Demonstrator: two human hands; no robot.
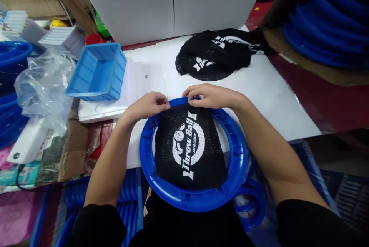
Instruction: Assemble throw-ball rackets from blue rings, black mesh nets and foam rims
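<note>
A blue plastic ring (190, 201) leans at the table's front edge, close to my body. Inside it lies a black mesh net (170, 170) printed with "Throw Ball" in white; gaps show between the net and the ring at both sides. At the ring's far rim, my left hand (151, 105) is closed in a pinch on the net's upper left edge. My right hand (207, 96) is closed too, its fingertips pressing the net's upper edge against the rim. More black mesh nets (216, 55) lie in a loose pile beyond my right hand.
A light-blue bin (96, 72) stands at left on a white stack. Behind it are a clear plastic bag (43, 85) and a large white carton (173, 5). Blue rings (325, 32) are stacked in a box at right. More blue rings (129, 201) sit below the table edge.
</note>
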